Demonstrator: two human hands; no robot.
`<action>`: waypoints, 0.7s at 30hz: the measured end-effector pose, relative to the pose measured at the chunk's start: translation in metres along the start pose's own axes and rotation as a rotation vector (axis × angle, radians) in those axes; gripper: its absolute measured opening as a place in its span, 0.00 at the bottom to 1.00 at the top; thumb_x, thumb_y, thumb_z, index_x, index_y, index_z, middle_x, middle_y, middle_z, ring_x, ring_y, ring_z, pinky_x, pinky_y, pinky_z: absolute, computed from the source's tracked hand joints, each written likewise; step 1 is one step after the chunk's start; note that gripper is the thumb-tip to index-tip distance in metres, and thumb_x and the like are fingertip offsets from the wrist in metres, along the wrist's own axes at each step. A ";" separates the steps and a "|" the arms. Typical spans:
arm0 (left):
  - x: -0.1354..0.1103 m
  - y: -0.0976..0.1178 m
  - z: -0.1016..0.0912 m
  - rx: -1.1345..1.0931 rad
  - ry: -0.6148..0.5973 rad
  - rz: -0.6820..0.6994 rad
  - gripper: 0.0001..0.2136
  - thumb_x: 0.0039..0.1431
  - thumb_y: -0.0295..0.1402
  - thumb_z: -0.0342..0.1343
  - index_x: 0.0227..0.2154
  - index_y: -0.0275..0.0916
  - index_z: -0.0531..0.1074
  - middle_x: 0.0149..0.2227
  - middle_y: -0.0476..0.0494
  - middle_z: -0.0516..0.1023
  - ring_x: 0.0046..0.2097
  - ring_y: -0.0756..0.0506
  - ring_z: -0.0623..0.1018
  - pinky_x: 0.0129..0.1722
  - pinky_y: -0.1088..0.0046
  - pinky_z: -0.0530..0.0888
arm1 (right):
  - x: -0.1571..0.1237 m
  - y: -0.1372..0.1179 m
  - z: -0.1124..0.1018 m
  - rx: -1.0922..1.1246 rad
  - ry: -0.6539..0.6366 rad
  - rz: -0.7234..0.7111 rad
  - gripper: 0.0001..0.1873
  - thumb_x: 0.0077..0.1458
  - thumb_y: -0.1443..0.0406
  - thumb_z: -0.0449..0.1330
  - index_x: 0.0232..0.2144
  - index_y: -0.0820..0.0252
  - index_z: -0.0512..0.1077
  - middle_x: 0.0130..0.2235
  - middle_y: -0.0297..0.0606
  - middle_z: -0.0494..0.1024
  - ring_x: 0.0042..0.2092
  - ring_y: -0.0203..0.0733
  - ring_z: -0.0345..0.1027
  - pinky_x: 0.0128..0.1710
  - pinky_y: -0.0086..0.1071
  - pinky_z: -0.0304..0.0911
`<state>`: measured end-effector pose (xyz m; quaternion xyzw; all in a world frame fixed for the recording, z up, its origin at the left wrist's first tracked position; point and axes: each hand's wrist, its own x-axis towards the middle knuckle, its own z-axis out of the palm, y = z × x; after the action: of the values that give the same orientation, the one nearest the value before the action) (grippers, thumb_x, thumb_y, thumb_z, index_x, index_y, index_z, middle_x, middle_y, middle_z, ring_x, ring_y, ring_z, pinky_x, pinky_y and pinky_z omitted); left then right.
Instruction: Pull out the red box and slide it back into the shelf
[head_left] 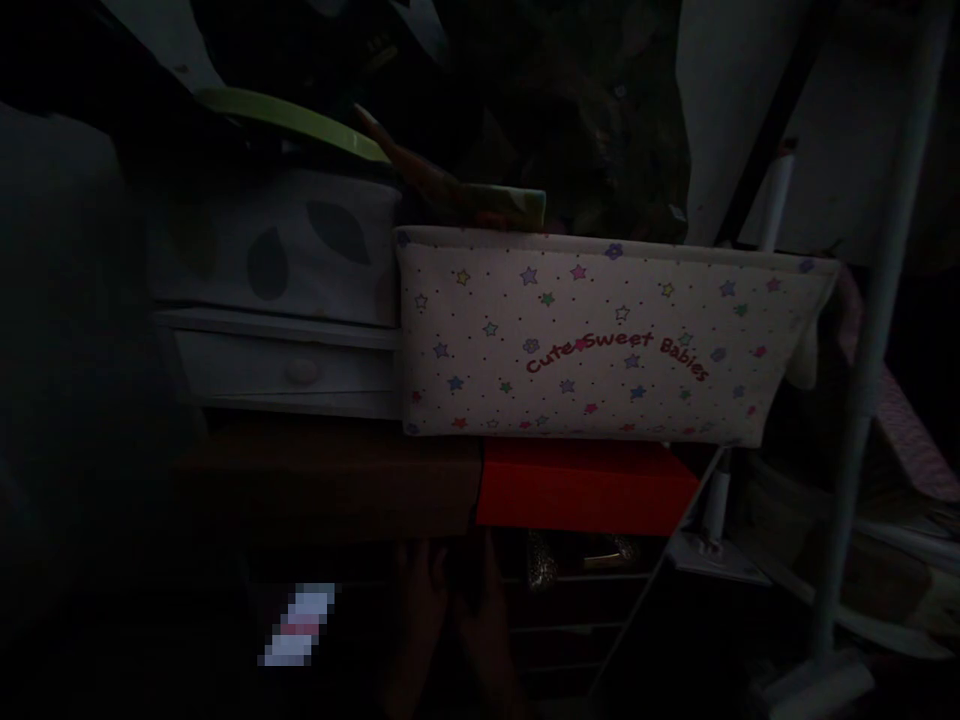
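Note:
The scene is very dark. My left hand and my right hand show dimly at the bottom centre, side by side. Both reach up toward the underside of a brown box and a red box. Their fingers are lost in shadow, so I cannot tell whether they hold anything. Above the red box rests a white padded fabric piece printed with coloured stars and the words "Cute Sweet Babies".
A white drawer unit with a round knob stands left of the padded piece, with a leaf-patterned fabric bin and a green plate above it. White rack poles rise on the right. Glittery items lie under the red box.

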<state>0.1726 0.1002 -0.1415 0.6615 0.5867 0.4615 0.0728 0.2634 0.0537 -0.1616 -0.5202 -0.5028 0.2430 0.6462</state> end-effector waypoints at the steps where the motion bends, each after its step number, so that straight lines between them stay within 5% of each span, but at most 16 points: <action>1: 0.000 0.000 -0.001 0.012 -0.001 0.003 0.18 0.64 0.36 0.42 0.49 0.34 0.70 0.56 0.31 0.65 0.59 0.34 0.67 0.58 0.53 0.66 | 0.000 0.000 0.000 0.007 -0.010 -0.011 0.39 0.52 0.68 0.53 0.65 0.59 0.45 0.67 0.42 0.51 0.66 0.44 0.46 0.64 0.43 0.47; 21: -0.002 -0.014 0.007 -0.025 0.025 0.003 0.20 0.63 0.39 0.42 0.51 0.32 0.68 0.60 0.29 0.61 0.62 0.32 0.62 0.59 0.51 0.64 | -0.003 -0.010 -0.002 0.092 -0.103 0.034 0.43 0.51 0.70 0.53 0.66 0.55 0.39 0.66 0.39 0.54 0.65 0.41 0.50 0.62 0.40 0.50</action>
<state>0.1682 0.1054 -0.1555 0.6556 0.5807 0.4770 0.0733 0.2622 0.0470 -0.1536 -0.4852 -0.5147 0.3032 0.6386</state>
